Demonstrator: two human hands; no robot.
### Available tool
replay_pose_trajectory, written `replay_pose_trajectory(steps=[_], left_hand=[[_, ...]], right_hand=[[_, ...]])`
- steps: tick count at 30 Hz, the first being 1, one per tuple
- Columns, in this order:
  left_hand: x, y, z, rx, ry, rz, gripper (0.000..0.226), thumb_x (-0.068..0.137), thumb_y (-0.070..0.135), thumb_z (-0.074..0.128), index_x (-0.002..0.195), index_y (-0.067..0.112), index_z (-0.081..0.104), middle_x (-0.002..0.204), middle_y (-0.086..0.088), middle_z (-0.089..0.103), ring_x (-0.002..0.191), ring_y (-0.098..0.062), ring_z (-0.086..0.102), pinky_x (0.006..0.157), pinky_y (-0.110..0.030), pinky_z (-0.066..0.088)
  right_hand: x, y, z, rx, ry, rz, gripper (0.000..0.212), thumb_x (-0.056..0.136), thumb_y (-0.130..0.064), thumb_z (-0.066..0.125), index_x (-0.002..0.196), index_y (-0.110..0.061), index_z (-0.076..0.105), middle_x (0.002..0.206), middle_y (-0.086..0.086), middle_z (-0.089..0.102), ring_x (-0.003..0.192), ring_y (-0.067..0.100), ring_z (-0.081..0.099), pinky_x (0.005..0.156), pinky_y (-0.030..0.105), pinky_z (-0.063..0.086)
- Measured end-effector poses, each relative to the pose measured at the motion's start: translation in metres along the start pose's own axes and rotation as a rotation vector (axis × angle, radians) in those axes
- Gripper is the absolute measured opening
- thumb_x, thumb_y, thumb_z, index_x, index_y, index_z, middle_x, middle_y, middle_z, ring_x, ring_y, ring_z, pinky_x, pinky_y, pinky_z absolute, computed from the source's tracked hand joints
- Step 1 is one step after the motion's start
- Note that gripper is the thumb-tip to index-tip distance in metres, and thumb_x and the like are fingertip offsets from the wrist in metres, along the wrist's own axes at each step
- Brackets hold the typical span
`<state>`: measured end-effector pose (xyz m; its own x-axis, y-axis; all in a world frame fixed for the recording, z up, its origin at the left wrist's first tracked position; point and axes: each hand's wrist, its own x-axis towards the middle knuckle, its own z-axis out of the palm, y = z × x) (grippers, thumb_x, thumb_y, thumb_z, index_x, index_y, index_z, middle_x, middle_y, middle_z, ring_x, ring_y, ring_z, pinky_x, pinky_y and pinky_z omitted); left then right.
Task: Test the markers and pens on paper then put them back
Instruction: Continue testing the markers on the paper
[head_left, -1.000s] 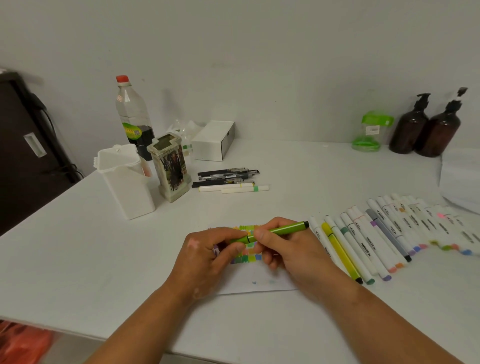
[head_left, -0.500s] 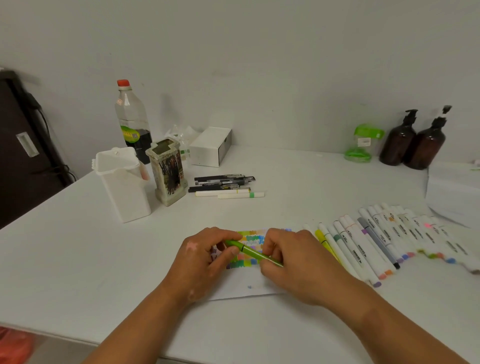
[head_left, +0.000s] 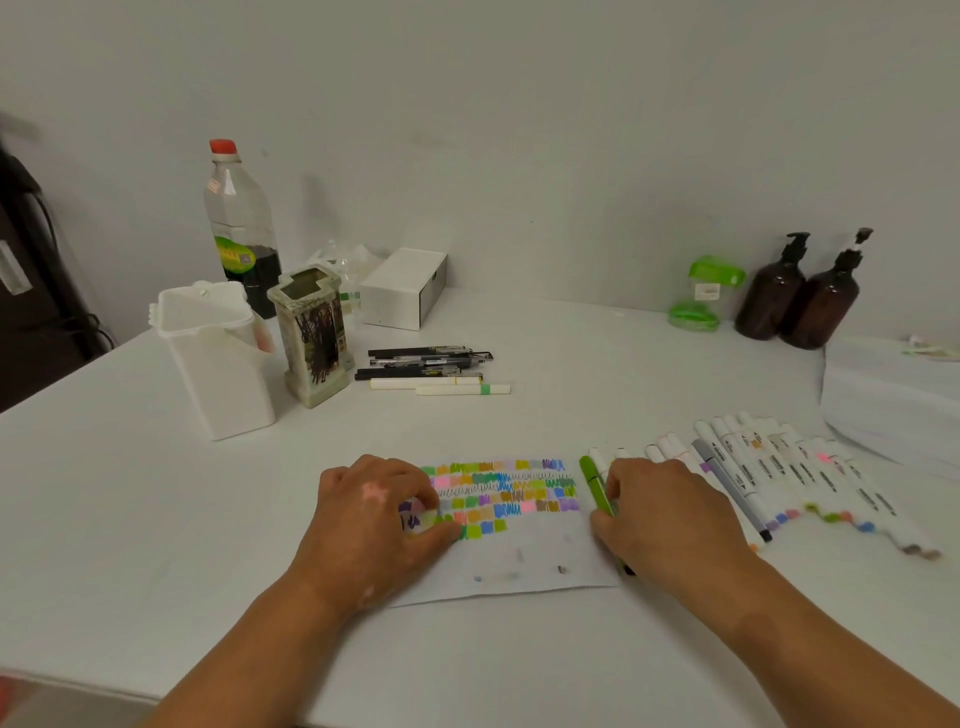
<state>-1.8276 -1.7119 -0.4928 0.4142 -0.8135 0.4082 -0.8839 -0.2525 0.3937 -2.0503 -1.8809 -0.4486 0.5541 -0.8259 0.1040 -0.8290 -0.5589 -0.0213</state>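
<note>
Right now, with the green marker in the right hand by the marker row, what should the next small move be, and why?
Probably lay the green marker down at the left end of the marker row and let go. The right hand grips it beside the paper's right edge, roughly parallel to that row, and the paper shows green swatches, so testing looks done.

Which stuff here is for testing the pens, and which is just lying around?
For the job: green marker, scribbled paper, row of markers, black pens, white holder, patterned holder.

Just lying about: plastic bottle, white box, green jar, brown pump bottles.
</note>
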Motion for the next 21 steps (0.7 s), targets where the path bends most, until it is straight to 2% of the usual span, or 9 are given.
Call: replay_pose_trajectory(steps=[4, 7, 9, 11, 13, 17, 19, 21], left_hand=[[0.000, -0.003, -0.002, -0.007, 0.004, -0.036, 0.040, 0.075, 0.070, 0.067, 0.094, 0.036, 0.072, 0.110, 0.021, 0.066, 0.101, -0.002, 0.054, 0.094, -0.035, 0.042], [0.001, -0.003, -0.002, -0.018, -0.007, -0.054, 0.039, 0.076, 0.069, 0.067, 0.096, 0.036, 0.071, 0.112, 0.020, 0.066, 0.102, -0.003, 0.054, 0.095, -0.036, 0.044], [0.002, -0.002, -0.002, -0.028, -0.014, -0.056, 0.040, 0.076, 0.069, 0.067, 0.097, 0.036, 0.071, 0.113, 0.019, 0.065, 0.104, -0.004, 0.053, 0.096, -0.038, 0.045], [0.002, -0.002, -0.003, -0.034, -0.021, -0.058, 0.041, 0.075, 0.070, 0.066, 0.098, 0.036, 0.070, 0.115, 0.019, 0.064, 0.106, -0.004, 0.053, 0.097, -0.038, 0.045], [0.003, -0.001, -0.002, -0.040, -0.029, -0.058, 0.042, 0.075, 0.072, 0.066, 0.098, 0.037, 0.070, 0.116, 0.020, 0.063, 0.107, -0.003, 0.052, 0.098, -0.037, 0.043], [0.005, -0.001, 0.000, -0.043, -0.042, -0.055, 0.045, 0.073, 0.074, 0.066, 0.099, 0.038, 0.070, 0.117, 0.021, 0.061, 0.109, -0.001, 0.050, 0.099, -0.035, 0.044], [0.006, -0.002, 0.001, -0.041, -0.047, -0.058, 0.046, 0.072, 0.075, 0.066, 0.099, 0.038, 0.069, 0.117, 0.023, 0.060, 0.109, -0.001, 0.049, 0.099, -0.034, 0.043], [0.007, -0.004, 0.002, -0.042, -0.059, -0.060, 0.047, 0.071, 0.076, 0.066, 0.100, 0.039, 0.069, 0.117, 0.024, 0.059, 0.109, -0.001, 0.049, 0.099, -0.033, 0.043]], right_hand=[[0.010, -0.001, -0.006, 0.018, 0.022, 0.005, 0.019, 0.088, -0.049, 0.061, 0.091, -0.031, 0.058, 0.074, -0.012, 0.051, 0.063, 0.007, 0.049, 0.048, 0.025, 0.032], [0.033, -0.013, -0.013, 0.080, 0.068, -0.048, 0.018, 0.089, -0.047, 0.061, 0.094, -0.030, 0.063, 0.083, -0.005, 0.058, 0.073, 0.016, 0.057, 0.057, 0.029, 0.042], [0.057, -0.028, -0.013, 0.117, 0.064, -0.108, 0.016, 0.092, -0.038, 0.060, 0.098, -0.025, 0.068, 0.091, 0.000, 0.067, 0.080, 0.020, 0.063, 0.068, 0.033, 0.054], [0.084, -0.044, -0.008, 0.141, 0.013, -0.182, 0.020, 0.094, -0.026, 0.057, 0.105, -0.017, 0.071, 0.099, 0.003, 0.072, 0.088, 0.023, 0.067, 0.079, 0.040, 0.059], [0.108, -0.057, -0.003, 0.161, -0.037, -0.235, 0.025, 0.097, -0.020, 0.054, 0.117, -0.013, 0.068, 0.112, 0.006, 0.070, 0.099, 0.024, 0.065, 0.088, 0.042, 0.057], [0.142, -0.074, 0.008, 0.176, -0.053, -0.294, 0.037, 0.101, -0.020, 0.050, 0.137, -0.014, 0.053, 0.128, 0.008, 0.060, 0.113, 0.027, 0.058, 0.097, 0.041, 0.050], [0.150, -0.081, 0.013, 0.171, -0.068, -0.298, 0.038, 0.102, -0.020, 0.048, 0.139, -0.013, 0.051, 0.128, 0.009, 0.058, 0.115, 0.028, 0.057, 0.098, 0.042, 0.050], [0.153, -0.087, 0.018, 0.144, -0.067, -0.302, 0.031, 0.101, -0.019, 0.048, 0.130, -0.013, 0.057, 0.121, 0.009, 0.061, 0.109, 0.028, 0.058, 0.092, 0.041, 0.052]])
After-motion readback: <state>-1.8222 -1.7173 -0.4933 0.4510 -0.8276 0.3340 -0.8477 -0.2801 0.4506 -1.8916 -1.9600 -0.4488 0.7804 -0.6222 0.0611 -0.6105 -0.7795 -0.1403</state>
